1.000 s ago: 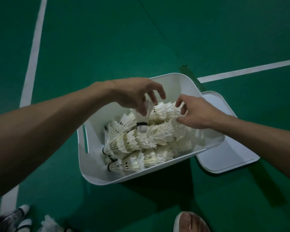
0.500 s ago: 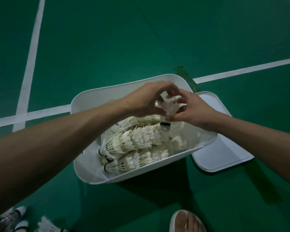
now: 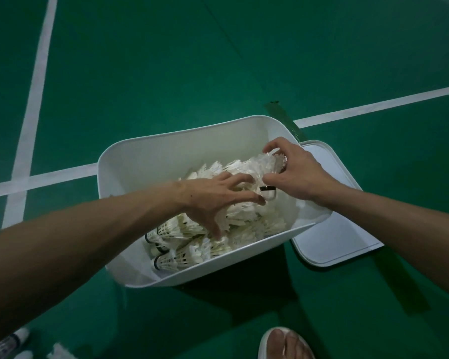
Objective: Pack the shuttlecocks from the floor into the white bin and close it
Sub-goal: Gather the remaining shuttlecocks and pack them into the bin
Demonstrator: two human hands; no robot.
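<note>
The white bin (image 3: 151, 156) stands on the green court floor and holds a pile of white feather shuttlecocks (image 3: 244, 229). My left hand (image 3: 213, 198) lies spread on top of the pile, fingers straight and pressing down on the feathers. My right hand (image 3: 293, 174) is at the bin's right end and grips one shuttlecock (image 3: 265, 164) by its feather skirt, its black-banded cork pointing down near the left fingertips. The bin's white lid (image 3: 342, 229) lies flat on the floor just right of the bin.
More shuttlecocks (image 3: 18, 343) lie on the floor at the bottom left corner. My foot in a white sandal (image 3: 283, 343) shows at the bottom edge. White court lines (image 3: 34, 99) cross the green floor behind and left of the bin.
My left hand let go of the shuttlecock both hands held and dropped flat onto the pile. My right hand keeps the shuttlecock at the bin's right end.
</note>
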